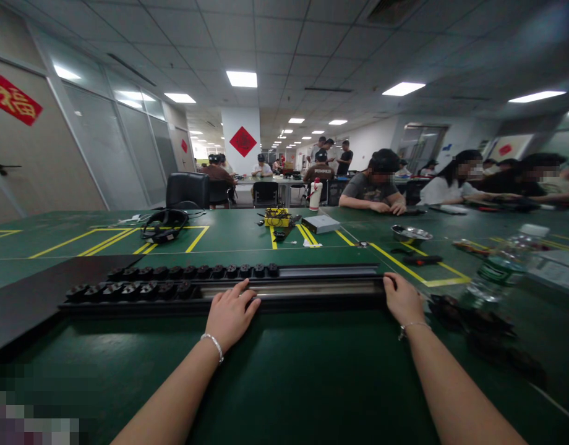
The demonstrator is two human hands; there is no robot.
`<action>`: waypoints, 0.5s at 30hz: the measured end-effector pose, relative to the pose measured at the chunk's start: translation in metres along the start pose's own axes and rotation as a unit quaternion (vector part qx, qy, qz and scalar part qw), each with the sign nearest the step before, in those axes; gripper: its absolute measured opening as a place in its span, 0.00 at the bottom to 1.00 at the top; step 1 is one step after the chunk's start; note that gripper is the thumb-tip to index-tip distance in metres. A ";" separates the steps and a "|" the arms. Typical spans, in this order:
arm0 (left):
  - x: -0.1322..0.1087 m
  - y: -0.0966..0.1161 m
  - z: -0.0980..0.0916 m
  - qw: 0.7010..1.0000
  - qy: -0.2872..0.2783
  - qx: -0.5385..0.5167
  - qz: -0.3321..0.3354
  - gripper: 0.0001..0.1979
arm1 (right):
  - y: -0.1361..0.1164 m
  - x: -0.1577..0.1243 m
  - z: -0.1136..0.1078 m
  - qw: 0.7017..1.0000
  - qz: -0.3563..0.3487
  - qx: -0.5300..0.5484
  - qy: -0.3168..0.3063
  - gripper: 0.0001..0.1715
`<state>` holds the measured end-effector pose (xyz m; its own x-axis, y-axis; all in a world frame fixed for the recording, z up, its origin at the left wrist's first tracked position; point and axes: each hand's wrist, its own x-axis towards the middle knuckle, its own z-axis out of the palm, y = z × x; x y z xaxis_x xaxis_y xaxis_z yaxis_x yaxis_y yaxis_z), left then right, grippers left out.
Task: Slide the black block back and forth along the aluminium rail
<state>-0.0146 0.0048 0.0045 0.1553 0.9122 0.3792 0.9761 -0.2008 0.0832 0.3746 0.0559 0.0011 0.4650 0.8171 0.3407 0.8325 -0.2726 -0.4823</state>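
Two long black rails (312, 303) lie side by side across the green table in front of me. Rows of black socket-like modules (149, 289) sit in their left parts, while the right parts show a bare metallic channel. My left hand (232, 312) rests on the nearer rail, just right of its last module, with fingers spread. At the right end of that rail, my right hand (404, 300) has its fingers curled around the corner. Its fingertips are partly hidden. Each wrist wears a bracelet.
Loose black parts (470, 318) and a water bottle (507, 262) stand at right. Beyond the rails are a headset (164, 225), a yellow box with cables (276, 217), a grey box (320, 224), a metal bowl (411, 234) and a black-and-red tool (417, 259). Several people sit farther off.
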 end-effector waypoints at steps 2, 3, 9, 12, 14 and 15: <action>0.000 0.000 -0.001 1.000 -0.001 -0.001 0.001 0.20 | 0.000 0.000 0.000 1.000 0.000 -0.002 0.004 0.24; 0.000 0.000 -0.001 1.000 -0.002 -0.002 0.000 0.20 | 0.000 0.000 0.000 1.000 0.000 -0.003 0.004 0.24; 0.000 0.000 -0.002 1.000 0.002 -0.002 -0.002 0.20 | 0.002 -0.002 0.000 1.000 -0.010 -0.021 0.004 0.25; 0.000 0.000 -0.001 1.000 -0.001 -0.004 -0.004 0.19 | 0.002 -0.003 -0.001 0.999 -0.027 -0.028 0.018 0.24; 0.000 0.000 -0.002 1.000 -0.002 -0.005 -0.003 0.19 | 0.002 -0.004 0.000 0.999 -0.033 -0.029 0.024 0.24; 0.000 0.001 -0.002 1.000 -0.002 -0.006 -0.002 0.19 | 0.003 -0.004 0.000 0.999 -0.035 -0.028 0.026 0.24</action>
<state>-0.0143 0.0045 0.0063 0.1523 0.9144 0.3750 0.9747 -0.2017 0.0959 0.3749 0.0521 -0.0016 0.4193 0.8078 0.4143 0.8784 -0.2457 -0.4100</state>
